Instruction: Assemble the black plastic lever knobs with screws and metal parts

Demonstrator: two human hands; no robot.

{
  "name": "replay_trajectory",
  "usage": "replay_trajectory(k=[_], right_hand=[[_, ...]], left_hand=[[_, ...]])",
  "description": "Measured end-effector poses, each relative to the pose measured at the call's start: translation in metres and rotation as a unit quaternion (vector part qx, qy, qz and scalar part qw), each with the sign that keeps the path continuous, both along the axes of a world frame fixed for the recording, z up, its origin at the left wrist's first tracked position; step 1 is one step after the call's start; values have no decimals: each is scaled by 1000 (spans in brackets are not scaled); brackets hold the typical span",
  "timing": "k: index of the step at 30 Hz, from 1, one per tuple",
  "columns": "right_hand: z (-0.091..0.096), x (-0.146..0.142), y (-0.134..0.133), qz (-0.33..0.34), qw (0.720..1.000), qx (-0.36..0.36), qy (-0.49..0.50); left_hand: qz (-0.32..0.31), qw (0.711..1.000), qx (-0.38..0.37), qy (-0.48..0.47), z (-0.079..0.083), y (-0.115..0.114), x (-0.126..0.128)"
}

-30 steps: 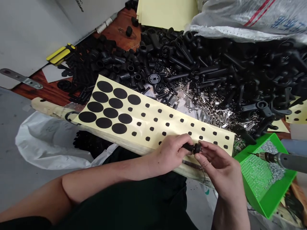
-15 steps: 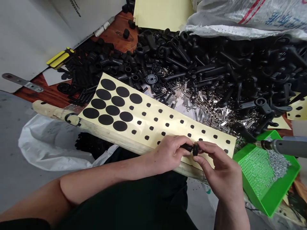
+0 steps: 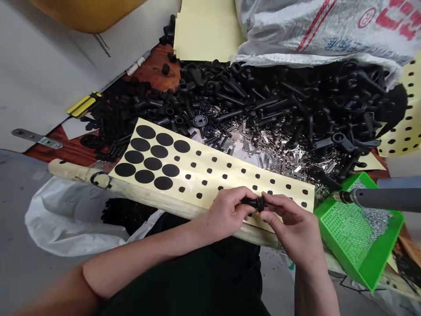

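Observation:
My left hand (image 3: 226,213) is closed around a short black plastic rod (image 3: 249,202), thumb and forefinger pinching it. A black round cap (image 3: 261,203) sits against the rod's right end, seemingly touching it. The thumb and fingers of my right hand (image 3: 292,224) grip this cap from the right. Both hands are above the lower edge of a pale yellow sticker sheet (image 3: 212,195), which carries large black ovals (image 3: 153,163) at its left and small black dots (image 3: 243,170) across the remainder. The parts' inner ends are hidden by my fingers.
Piles of black plastic parts (image 3: 272,103) and small metal clips (image 3: 263,147) cover the bench behind the sheet. On the right, a powered screwdriver (image 3: 388,198) juts over a green basket (image 3: 371,270) of screws. A white sack (image 3: 279,39) lies at the back.
The cap and the rod, which showed a slight gap before, now look closer together. My whole view has shifted a little, bringing more of the sack and a yellow object at the top left into sight.

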State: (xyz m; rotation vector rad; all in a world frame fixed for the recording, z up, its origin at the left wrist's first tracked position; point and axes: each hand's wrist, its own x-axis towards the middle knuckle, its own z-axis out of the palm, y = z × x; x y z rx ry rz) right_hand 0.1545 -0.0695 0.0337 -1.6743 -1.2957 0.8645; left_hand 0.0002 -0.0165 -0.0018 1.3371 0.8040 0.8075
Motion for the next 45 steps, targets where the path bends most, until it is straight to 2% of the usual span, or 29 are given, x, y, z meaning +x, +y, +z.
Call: replay_trajectory(k=[5,10,12,18,21,23,26,29,34,39,45], right_hand=[[-3,4,-2,0,1000,7,5],[-2,4,-3,-15,997,-40,64],[-2,4,-4,-16,997,-36,60],[-1,-7,-7,-26,997,33,-64],[-3,-15,-9,-77,992,62,-83],[-4,-18,-9,-100,986,78,-105],[-4,-20,-8,-88,979,99,-156],[-4,-22,-7,-74,973,121,-182],[-4,-21,-8,-45,991,78,-94],[-6,-20,-7,-88,989,109,-56],[-10,-23,-2,-112,987,112,-30]], left_hand=[[-26,1000,-8,-3,1,-1,-2],[-19,998,59,15,-2,-3,-3],[-23,998,54,21,-3,-3,-3],[-62,992,-99,-54,-1,2,-2],[-56,986,-128,-88,1,6,-4],[-80,981,-139,-109,3,9,-7],[-113,966,-182,-147,5,12,-9],[-107,954,-223,-167,4,15,-10],[-70,952,-236,-183,2,17,-8],[-64,949,-247,-183,5,16,-5],[-59,952,-248,-168,6,16,-4]])
